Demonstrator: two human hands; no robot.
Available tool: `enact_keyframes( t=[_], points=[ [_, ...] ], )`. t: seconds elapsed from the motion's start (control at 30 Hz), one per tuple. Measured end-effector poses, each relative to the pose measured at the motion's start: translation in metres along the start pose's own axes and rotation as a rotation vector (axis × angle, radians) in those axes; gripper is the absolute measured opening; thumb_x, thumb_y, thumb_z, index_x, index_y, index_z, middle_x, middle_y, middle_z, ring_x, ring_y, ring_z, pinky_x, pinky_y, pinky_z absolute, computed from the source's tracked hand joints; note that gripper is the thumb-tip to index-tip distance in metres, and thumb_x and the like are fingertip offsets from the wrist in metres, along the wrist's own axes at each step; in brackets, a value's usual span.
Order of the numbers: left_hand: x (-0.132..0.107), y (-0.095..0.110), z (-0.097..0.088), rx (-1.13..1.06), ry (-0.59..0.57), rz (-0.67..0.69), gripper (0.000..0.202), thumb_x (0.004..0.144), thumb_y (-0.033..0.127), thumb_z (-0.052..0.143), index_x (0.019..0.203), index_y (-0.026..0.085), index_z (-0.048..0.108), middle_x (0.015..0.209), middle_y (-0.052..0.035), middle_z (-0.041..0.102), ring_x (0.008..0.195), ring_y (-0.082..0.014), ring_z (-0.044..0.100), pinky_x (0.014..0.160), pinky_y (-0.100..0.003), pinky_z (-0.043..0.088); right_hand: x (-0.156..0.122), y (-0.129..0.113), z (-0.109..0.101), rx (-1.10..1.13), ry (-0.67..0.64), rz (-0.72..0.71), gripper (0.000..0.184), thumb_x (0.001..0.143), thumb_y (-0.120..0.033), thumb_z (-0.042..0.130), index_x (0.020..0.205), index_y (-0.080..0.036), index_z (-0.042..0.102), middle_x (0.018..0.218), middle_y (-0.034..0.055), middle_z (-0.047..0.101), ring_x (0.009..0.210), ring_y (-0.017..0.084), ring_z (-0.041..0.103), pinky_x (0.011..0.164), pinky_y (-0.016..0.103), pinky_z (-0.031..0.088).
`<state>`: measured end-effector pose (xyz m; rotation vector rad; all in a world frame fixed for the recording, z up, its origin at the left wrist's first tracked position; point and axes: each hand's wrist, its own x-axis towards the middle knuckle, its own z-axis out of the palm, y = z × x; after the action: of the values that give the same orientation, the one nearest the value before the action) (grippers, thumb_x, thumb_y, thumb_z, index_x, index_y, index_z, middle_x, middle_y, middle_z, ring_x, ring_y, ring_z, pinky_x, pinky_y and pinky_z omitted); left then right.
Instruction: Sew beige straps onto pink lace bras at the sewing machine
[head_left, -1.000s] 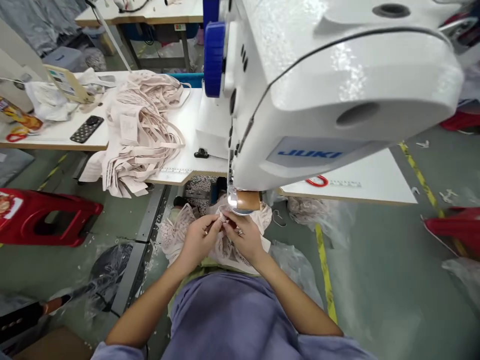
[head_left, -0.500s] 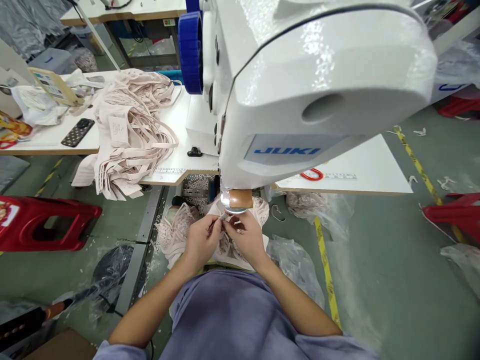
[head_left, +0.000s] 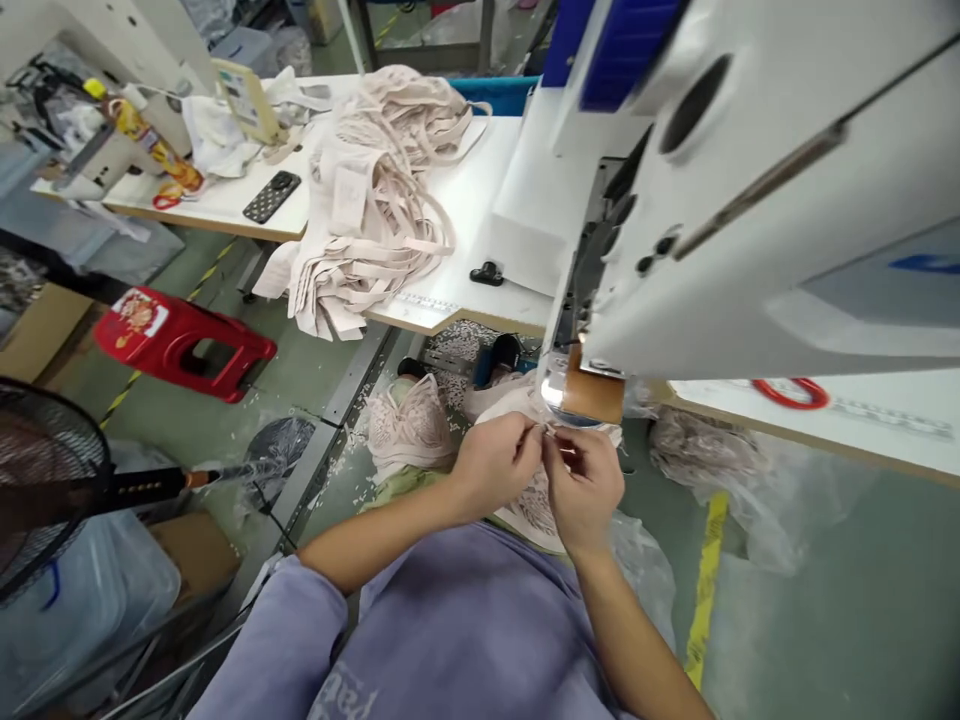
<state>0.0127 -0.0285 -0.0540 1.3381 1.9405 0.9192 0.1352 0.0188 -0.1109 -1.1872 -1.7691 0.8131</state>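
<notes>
My left hand (head_left: 495, 462) and my right hand (head_left: 586, 482) meet just under the head of a white sewing machine (head_left: 750, 190). Both are closed in a pinch on a small pale piece at the edge of a pink lace garment (head_left: 409, 428) that lies across my lap. The fingertips touch each other right below the machine's brown-taped lamp (head_left: 589, 396). What exactly is pinched is too small to name.
A heap of beige straps (head_left: 375, 200) and a phone (head_left: 272, 196) lie on the white table (head_left: 465, 250). A red stool (head_left: 184, 343) and a black fan (head_left: 45, 470) stand at left. Plastic bags (head_left: 750, 480) and a yellow floor line (head_left: 705, 580) are at right.
The view has swung left and closer to the machine; the fan has come into sight. My hands stay pinched together under the machine head, shifted slightly right.
</notes>
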Motion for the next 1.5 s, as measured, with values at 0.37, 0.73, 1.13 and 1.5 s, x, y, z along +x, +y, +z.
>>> enact_keyframes(
  t=[0.37, 0.73, 1.13, 1.5],
  points=[
    [0.009, -0.017, 0.003, -0.101, -0.123, -0.054, 0.034, 0.095, 0.039, 0.047, 0.069, 0.019, 0.056, 0.061, 0.0014, 0.054, 0.06, -0.0143, 0.049, 0.059, -0.027, 0.035, 0.096, 0.078, -0.083, -0.507, 0.119, -0.234, 0.025, 0.093, -0.032, 0.05, 0.085, -0.017, 0.069, 0.089, 0.0187, 0.072, 0.089, 0.026, 0.067, 0.081, 0.043, 0.048],
    [0.02, -0.02, -0.025, -0.236, -0.247, -0.051, 0.035, 0.095, 0.045, 0.044, 0.078, 0.019, 0.061, 0.071, -0.0039, 0.067, 0.062, -0.0175, 0.061, 0.06, -0.026, 0.046, 0.215, 0.117, -0.154, -0.978, -0.305, -0.095, 0.033, 0.095, -0.021, 0.046, 0.121, -0.008, 0.063, 0.114, 0.0201, 0.069, 0.098, 0.027, 0.064, 0.081, 0.034, 0.043],
    [0.022, 0.009, -0.031, -0.59, -0.325, -0.277, 0.038, 0.084, 0.053, 0.062, 0.082, 0.016, 0.065, 0.079, -0.0036, 0.067, 0.065, -0.0132, 0.057, 0.064, -0.025, 0.048, 0.151, 0.098, -0.186, -0.791, -0.473, -0.18, 0.035, 0.091, -0.028, 0.052, 0.122, -0.013, 0.058, 0.104, 0.0161, 0.068, 0.084, 0.024, 0.064, 0.065, 0.031, 0.046],
    [0.016, 0.017, -0.036, -0.777, -0.357, -0.373, 0.029, 0.088, 0.043, 0.061, 0.087, 0.014, 0.065, 0.084, -0.0048, 0.068, 0.071, -0.0113, 0.059, 0.07, -0.023, 0.047, 0.003, -0.012, -0.133, -0.398, -0.506, -0.238, 0.035, 0.086, -0.034, 0.061, 0.119, -0.025, 0.059, 0.115, 0.0096, 0.067, 0.092, 0.023, 0.068, 0.07, 0.033, 0.057]
  ],
)
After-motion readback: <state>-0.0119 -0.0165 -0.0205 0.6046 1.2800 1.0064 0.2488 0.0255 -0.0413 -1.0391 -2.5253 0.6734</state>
